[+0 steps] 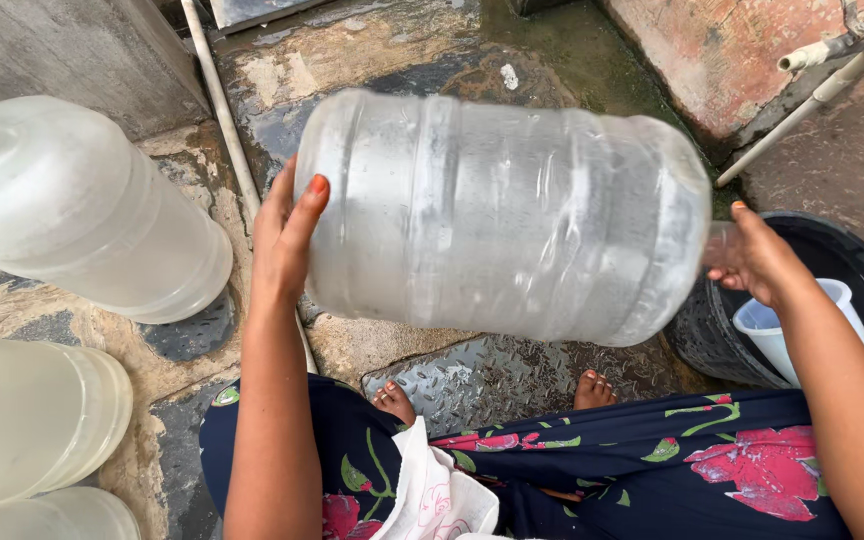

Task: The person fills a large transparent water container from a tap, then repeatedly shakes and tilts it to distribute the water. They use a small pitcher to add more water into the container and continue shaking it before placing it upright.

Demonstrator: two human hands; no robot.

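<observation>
While held level above the wet stone floor [382, 60], lies crosswise in front of the body: a large clear water jug [502, 215], long axis running left to right, base toward the left, neck toward the right. Spans the whole gap between both hands, equally near to each, well clear of the ground. Left hand [287, 235] pressed flat and open against the base end, fingers spread upward along the rim. Right hand [752, 255] curled about the neck end, gripping it; mouth of the jug hidden behind those fingers, so cannot tell whether capped. Off to the left, resting on the floor: another big translucent jug [82, 210] on its side, with two more pale jugs [32, 420] below it at the picture's edge. At the right, just beside the neck end and under the right wrist: a black bucket [857, 260] with a white plastic jug [782, 335] standing inside. Farther back, a thin white pipe [217, 100] along the ground, another white pipe [832, 80] slanting before a reddish wall [712, 50]. Underfoot, a patterned metal plate [492, 375], bare toes at its near edge.
</observation>
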